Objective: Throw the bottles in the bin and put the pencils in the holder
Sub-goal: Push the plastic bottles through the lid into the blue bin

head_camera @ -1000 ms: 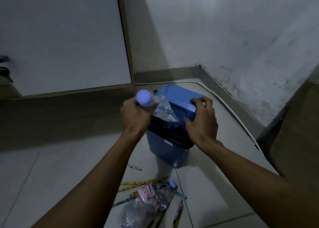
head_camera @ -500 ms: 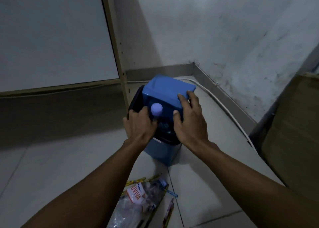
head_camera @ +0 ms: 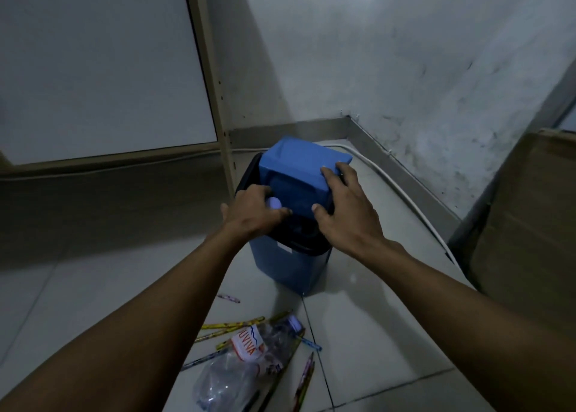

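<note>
A blue bin point(head_camera: 290, 269) with a black rim stands on the tiled floor. My right hand point(head_camera: 344, 212) presses its blue swing lid point(head_camera: 304, 163) tilted open. My left hand point(head_camera: 252, 213) grips a clear bottle at the opening; only its pale purple cap point(head_camera: 275, 203) shows, the rest is down inside the bin. A second crushed clear bottle point(head_camera: 249, 365) with a red and white label lies on the floor in front. Several pencils point(head_camera: 232, 323) are scattered around it. No pencil holder is in view.
A white cabinet door point(head_camera: 93, 68) with a beige frame is at the left. A stained wall meets the floor behind the bin, with a white cable point(head_camera: 405, 196) along the skirting. A brown cardboard box point(head_camera: 530, 224) stands at the right.
My left hand has pushed the bottle down into the bin's opening; a second ago it was held above the rim. My right hand has kept the lid tilted open.
</note>
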Action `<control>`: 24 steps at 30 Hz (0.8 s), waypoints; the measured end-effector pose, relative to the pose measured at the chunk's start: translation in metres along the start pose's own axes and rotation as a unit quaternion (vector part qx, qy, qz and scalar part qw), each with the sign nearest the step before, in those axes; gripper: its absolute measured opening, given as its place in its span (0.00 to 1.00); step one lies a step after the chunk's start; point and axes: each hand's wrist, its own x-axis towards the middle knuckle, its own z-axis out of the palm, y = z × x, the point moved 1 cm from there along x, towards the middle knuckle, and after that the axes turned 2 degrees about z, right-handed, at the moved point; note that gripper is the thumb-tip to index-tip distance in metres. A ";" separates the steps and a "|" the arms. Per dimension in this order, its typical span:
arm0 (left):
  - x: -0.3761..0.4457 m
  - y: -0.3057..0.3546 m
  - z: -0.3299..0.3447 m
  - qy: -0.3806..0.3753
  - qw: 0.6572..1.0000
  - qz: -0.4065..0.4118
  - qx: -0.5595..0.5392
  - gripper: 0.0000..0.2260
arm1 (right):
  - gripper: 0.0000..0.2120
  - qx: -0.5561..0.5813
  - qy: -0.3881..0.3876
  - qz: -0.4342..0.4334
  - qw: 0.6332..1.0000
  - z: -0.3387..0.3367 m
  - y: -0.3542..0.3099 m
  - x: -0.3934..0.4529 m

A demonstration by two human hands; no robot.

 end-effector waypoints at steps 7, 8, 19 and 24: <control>0.000 0.002 -0.003 -0.026 1.000 0.012 0.007 0.04 | 0.28 0.029 0.026 0.032 0.999 0.000 -0.003 -0.004; 0.002 0.004 -0.004 -0.028 0.999 0.015 -0.005 0.05 | 0.27 0.053 0.030 0.041 0.997 0.000 -0.004 -0.003; 0.012 0.001 0.012 0.017 0.997 -0.027 0.063 0.06 | 0.22 0.077 0.064 0.028 0.995 0.002 -0.004 0.006; 0.018 -0.007 0.020 0.028 0.998 -0.021 0.046 0.05 | 0.22 0.054 0.064 0.014 0.996 0.003 0.002 0.005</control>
